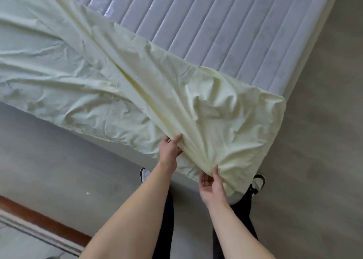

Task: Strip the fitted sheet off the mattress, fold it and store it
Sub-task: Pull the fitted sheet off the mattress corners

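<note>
Head view, looking down past two bare forearms at a bed corner. Pale yellow-green fitted sheet point(121, 78) off the far right part of the mattress point(225, 23), lying crumpled in a diagonal band from far left to near right, its loose edge draped over the near right corner. Quilted grey mattress top bare and ribbed at far right, with a glossy patch near the far left. Left hand point(170, 150) gripping a gathered fold of the sheet at the near side of the bed, thumb on top and fingers curled under the cloth. Right hand point(211, 186) just beside it, nearer and to the right, pinching a bunch of fabric from which creases fan outward; fingertips partly hidden by the cloth. Grey floor point(324, 160) to the right and near left. Dark trouser legs point(169, 229) below the arms, one light shoe point(144, 174) visible left of the forearm, another dark-and-white shoe point(259, 182) peeking out under the hanging sheet. Brown strip point(39, 219) and pale striped edging crossing the near left corner.
</note>
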